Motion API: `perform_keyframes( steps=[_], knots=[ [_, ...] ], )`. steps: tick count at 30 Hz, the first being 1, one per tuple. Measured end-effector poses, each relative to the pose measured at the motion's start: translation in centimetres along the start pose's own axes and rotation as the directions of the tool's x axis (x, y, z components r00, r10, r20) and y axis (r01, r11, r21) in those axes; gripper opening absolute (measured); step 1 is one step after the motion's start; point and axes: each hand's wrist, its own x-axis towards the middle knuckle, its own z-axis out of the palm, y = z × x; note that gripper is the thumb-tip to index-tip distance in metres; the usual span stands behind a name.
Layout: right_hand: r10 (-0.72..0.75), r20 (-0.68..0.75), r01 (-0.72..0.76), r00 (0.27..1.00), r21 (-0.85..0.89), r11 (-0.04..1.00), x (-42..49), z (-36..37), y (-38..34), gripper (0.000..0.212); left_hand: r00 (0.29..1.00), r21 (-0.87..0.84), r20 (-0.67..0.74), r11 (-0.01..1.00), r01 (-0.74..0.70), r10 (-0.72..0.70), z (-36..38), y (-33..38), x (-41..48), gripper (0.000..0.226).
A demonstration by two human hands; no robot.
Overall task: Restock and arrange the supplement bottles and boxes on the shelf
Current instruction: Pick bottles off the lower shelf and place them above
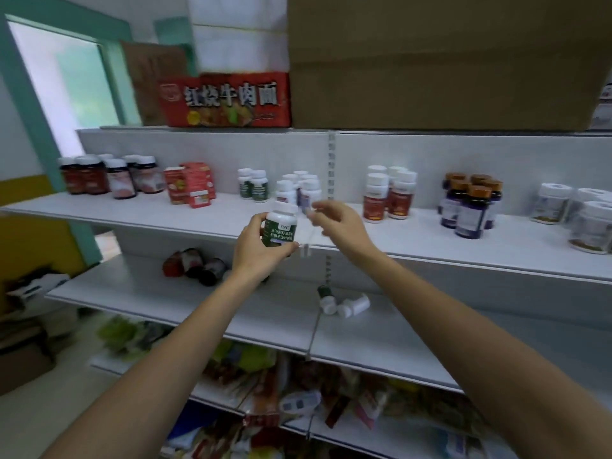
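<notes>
Before upper shelf [430, 240], at its front edge: left hand [256, 251] wrapping around green-label bottle [280, 228], holding it upright, white cap up, label facing camera. Right hand [334, 220] hovering just beside bottle, fingers loosely curled, blurred; cannot tell whether pinching anything. Standing behind on same shelf: two matching green bottles [253, 185], white bottles [299, 188], red boxes [190, 183], red-label bottles [387, 195]. Lying tipped over on lower shelf [185, 303]: white bottles on their sides [344, 304], dark bottles [195, 265].
</notes>
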Motion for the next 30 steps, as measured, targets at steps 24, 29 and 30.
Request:
perform_keyframes(
  steps=[24,29,30],
  knots=[
    [-0.098,0.061,0.099,0.993,-0.015,0.995,15.9,22.9,1.7,0.056,0.983,0.494,0.131,0.851,-0.18,0.132,-13.0,-15.5,17.1,0.041],
    [-0.064,-0.033,0.053,0.997,-0.257,0.965,18.7,22.7,4.9,0.061,0.948,0.56,0.298,0.784,-0.268,0.111,-13.0,-18.1,21.4,0.034],
    [-0.06,-0.036,0.047,0.998,-0.298,0.953,19.4,22.9,5.3,0.063,0.946,0.568,0.307,0.777,-0.272,0.106,-13.3,-18.5,22.1,0.035]
  ],
)
